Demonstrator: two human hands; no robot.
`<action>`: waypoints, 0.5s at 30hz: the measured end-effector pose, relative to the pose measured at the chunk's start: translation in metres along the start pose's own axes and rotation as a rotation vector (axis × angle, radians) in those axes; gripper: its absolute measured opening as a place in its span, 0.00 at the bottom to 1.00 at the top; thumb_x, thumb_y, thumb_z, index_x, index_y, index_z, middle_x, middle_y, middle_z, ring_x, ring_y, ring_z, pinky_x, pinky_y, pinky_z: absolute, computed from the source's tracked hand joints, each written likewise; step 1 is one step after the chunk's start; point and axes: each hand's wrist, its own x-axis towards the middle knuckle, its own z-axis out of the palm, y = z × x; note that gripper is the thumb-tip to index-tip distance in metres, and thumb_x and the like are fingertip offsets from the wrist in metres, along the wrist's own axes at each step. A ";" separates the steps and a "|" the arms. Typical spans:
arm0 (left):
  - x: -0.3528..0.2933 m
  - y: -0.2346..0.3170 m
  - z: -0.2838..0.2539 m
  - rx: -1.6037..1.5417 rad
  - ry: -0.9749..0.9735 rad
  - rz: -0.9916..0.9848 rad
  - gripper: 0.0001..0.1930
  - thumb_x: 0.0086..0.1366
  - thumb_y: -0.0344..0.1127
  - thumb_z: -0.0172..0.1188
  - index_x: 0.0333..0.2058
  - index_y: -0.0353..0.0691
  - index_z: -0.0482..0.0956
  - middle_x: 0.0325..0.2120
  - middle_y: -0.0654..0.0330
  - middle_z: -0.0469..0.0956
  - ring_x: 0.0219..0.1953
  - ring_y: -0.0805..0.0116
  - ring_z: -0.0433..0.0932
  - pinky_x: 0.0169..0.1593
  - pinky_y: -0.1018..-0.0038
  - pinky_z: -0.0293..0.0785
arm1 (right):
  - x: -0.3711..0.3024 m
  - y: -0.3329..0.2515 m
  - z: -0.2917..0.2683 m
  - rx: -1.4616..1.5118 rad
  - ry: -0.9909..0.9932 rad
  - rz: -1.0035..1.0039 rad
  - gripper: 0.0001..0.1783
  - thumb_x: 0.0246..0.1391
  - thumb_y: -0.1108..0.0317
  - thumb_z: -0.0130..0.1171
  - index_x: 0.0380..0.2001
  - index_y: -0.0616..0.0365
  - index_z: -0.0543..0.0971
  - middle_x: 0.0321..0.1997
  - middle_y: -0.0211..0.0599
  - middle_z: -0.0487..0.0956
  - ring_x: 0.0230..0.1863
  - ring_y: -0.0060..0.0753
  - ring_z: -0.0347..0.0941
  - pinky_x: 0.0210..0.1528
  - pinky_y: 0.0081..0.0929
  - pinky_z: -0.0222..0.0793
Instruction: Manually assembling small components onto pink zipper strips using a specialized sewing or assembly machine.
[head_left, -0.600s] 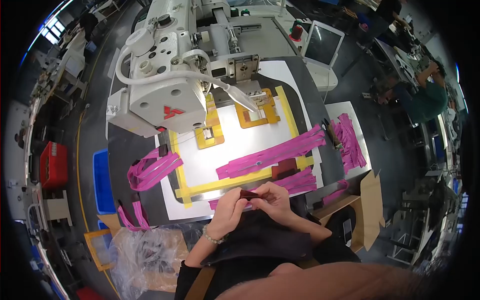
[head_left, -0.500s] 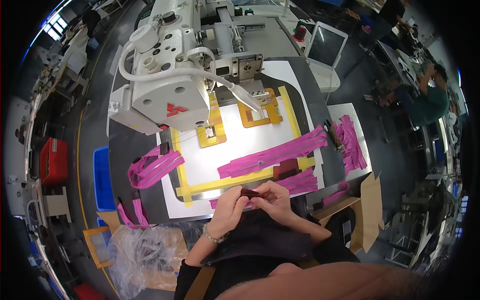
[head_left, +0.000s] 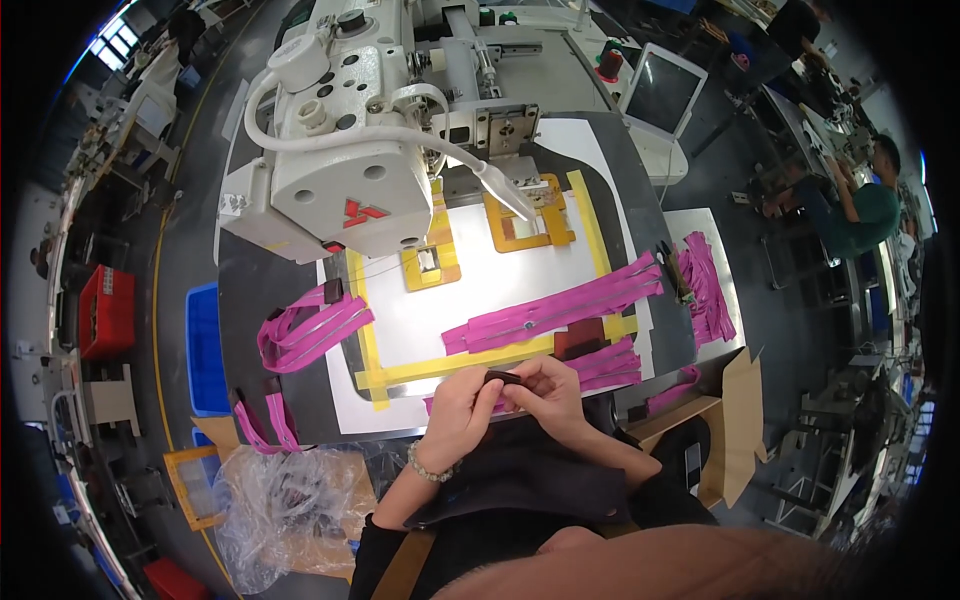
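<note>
Your two bare hands, left (head_left: 458,410) and right (head_left: 553,398), meet at the near edge of a sewing table, fingertips of both pinching one small dark piece (head_left: 503,377) between them. One beaded bracelet (head_left: 430,468) circles your left wrist. Just beyond, one dark red patch (head_left: 578,338) lies between two bundles of pink zippers (head_left: 552,305). One white sewing machine (head_left: 320,200) stands over the table, with two orange frames (head_left: 518,244) on the plate below it. One screen (head_left: 663,90) stands at the far right; one blue bin (head_left: 207,350) sits at left.
</note>
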 end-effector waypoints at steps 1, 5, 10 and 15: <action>0.000 -0.001 0.000 0.005 0.009 0.011 0.08 0.66 0.33 0.52 0.31 0.34 0.74 0.21 0.52 0.68 0.24 0.55 0.68 0.30 0.66 0.63 | 0.000 0.001 0.000 -0.002 0.000 0.011 0.08 0.55 0.82 0.58 0.38 0.64 0.72 0.35 0.38 0.78 0.31 0.24 0.78 0.33 0.20 0.75; 0.000 -0.004 -0.001 0.036 0.021 0.021 0.08 0.66 0.33 0.52 0.31 0.34 0.75 0.21 0.52 0.68 0.24 0.56 0.68 0.29 0.66 0.63 | 0.003 0.002 0.001 0.021 0.009 0.019 0.08 0.55 0.81 0.58 0.37 0.64 0.72 0.34 0.38 0.79 0.31 0.24 0.78 0.32 0.19 0.74; 0.002 -0.005 -0.002 0.056 0.019 0.021 0.08 0.65 0.33 0.52 0.30 0.34 0.74 0.20 0.52 0.68 0.23 0.56 0.68 0.29 0.66 0.63 | 0.004 -0.001 0.003 0.035 0.018 0.049 0.07 0.55 0.80 0.59 0.36 0.63 0.72 0.32 0.37 0.79 0.30 0.23 0.78 0.31 0.18 0.74; 0.002 -0.006 -0.004 0.038 0.022 -0.003 0.08 0.64 0.32 0.54 0.27 0.33 0.73 0.18 0.53 0.67 0.22 0.57 0.67 0.27 0.66 0.62 | 0.006 -0.003 0.003 0.047 0.007 0.074 0.07 0.55 0.78 0.60 0.36 0.63 0.72 0.32 0.37 0.79 0.30 0.23 0.78 0.31 0.18 0.74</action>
